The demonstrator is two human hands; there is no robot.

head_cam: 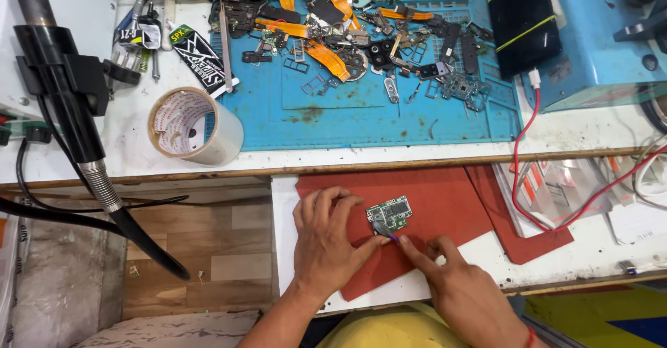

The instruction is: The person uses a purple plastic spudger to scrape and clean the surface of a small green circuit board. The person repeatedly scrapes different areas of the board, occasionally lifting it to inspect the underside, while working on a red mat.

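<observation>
While the left hand (325, 240) lies flat with spread fingers on the red mat (445, 202) at lower centre of the frame, its fingertips press against the left edge of a small green circuit board (390, 214), holding it down rather than gripping it. The right hand (467, 294) comes in from the lower right, thumb and forefinger pinched narrow on a pair of tweezers (386, 232) whose tip touches the board's lower edge. Above, across the top of the frame, a blue work mat (361, 111) carries a heap of phone parts and orange flex cables (326, 56). A roll of clear tape (196, 126) stands to its left.
</observation>
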